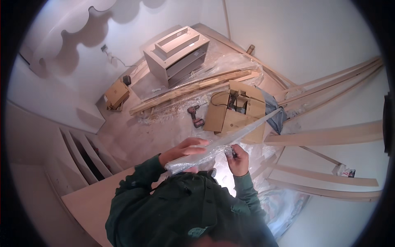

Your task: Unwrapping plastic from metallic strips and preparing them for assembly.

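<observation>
A long, narrow strip wrapped in clear plastic (218, 146) slants across in front of my chest, its far end pointing right over a cardboard box. My left hand (185, 150) closes around the near end, with fingers over the top and part of the thumb showing below. On the other side, my right hand (238, 161) is closed beside the strip, at crumpled plastic film (226, 150). Something small and dark shows at its fingertips, too small to name.
Ahead lies a red and black cordless drill (195, 117) beside an open cardboard box (249, 111). Wooden boards (193, 91) stretch across the floor before a pale cabinet (177, 55). Long panels (325, 133) lean at the right wall. A smaller carton (117, 94) sits left.
</observation>
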{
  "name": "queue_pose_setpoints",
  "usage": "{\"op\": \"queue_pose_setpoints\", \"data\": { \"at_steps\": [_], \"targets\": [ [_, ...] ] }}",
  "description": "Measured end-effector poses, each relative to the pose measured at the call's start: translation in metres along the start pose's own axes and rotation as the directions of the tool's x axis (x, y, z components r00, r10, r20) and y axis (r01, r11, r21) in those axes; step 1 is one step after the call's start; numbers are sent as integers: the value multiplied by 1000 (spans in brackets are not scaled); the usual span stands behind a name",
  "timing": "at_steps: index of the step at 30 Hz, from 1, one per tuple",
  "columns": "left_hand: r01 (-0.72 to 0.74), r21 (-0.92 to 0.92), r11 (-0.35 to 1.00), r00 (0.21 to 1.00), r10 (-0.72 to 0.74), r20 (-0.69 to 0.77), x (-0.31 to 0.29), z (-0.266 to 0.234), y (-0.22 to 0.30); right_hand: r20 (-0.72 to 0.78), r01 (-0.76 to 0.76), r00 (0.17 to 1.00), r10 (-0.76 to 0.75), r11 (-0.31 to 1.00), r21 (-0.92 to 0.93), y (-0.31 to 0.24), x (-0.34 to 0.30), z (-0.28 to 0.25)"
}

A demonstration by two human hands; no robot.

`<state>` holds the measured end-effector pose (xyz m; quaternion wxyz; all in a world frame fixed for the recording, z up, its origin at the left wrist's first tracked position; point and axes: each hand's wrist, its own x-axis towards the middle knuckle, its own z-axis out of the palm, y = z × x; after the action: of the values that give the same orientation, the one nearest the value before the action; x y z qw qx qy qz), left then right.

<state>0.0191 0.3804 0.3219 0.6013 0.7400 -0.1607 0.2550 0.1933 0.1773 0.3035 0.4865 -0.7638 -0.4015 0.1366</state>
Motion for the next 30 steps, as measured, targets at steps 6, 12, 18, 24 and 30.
{"op": "queue_pose_setpoints", "data": {
  "at_steps": [6, 12, 18, 24, 30],
  "targets": [
    [-208, 88, 974, 948, 223, -226, -3, -8, -44, -46, -88, 995, 85, 994, -62, -21, 10, 19],
    [-193, -116, 974, 746, 69, -663, 21, -22, -45, 55, 49, 997, -49, 999, -6, -30, -2, 48],
    [-186, -289, 939, 767, -45, -640, 13, -33, -55, -81, 161, 980, -182, 963, -217, -48, 41, 47],
    [-260, -318, 912, 767, -5, -642, 28, -57, -62, 45, 299, 954, -298, 922, -247, -43, 105, 85],
    [-101, -375, 922, 720, -192, -667, 45, -98, -71, 48, 494, 870, -491, 865, -92, -33, 178, 95]
  ]
}}
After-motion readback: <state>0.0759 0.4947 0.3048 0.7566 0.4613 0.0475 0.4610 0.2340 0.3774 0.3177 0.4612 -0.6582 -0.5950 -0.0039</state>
